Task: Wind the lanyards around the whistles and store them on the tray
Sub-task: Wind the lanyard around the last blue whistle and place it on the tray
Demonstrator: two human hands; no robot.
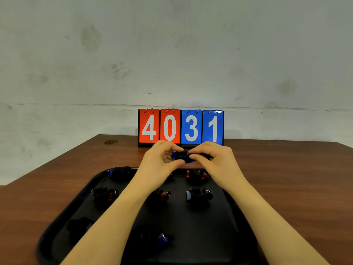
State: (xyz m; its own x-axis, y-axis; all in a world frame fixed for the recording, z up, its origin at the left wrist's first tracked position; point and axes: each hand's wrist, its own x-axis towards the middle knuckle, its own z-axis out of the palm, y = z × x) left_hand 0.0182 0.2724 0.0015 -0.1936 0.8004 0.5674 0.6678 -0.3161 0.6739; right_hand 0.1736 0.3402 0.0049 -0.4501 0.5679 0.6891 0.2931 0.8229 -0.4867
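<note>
Over the tray (63, 217), both hands (162, 159) (212, 157) pinch a blue whistle (184, 156), apparently mid-winding; next, set it down.

Soft, even light is falling from above; wide-angle distortion is bending the bench (286, 169) edges, and the black tray (219, 236) is looking dim and blurred.

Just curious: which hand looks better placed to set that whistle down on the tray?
Probably the right hand: it pinches the blue whistle too, and bare tray lies beneath it.
</note>
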